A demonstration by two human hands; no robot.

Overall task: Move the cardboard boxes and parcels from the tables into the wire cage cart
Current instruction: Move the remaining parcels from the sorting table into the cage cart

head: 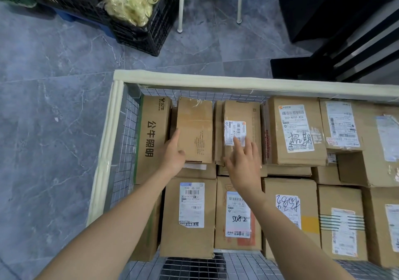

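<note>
I look down into the wire cage cart (pixel 121 141), its rim padded with pale foam, filled with several cardboard boxes. My left hand (pixel 173 153) holds the near left corner of a plain brown box (pixel 195 128) in the back row, thumb up along its left side. My right hand (pixel 245 160) lies with straight, spread fingers on the neighbouring box (pixel 239 115), fingertips on its white label. A tall box with black printed characters (pixel 152 137) stands on edge against the left mesh wall. Labelled boxes (pixel 190 212) fill the near row under my forearms.
Grey tiled floor lies left of and beyond the cart. A black plastic crate (pixel 149 33) with yellowish wrapping stands at the back, white stool legs (pixel 181 9) beside it. Dark furniture (pixel 336 26) stands at the back right. More boxes (pixel 298 128) pack the cart's right side.
</note>
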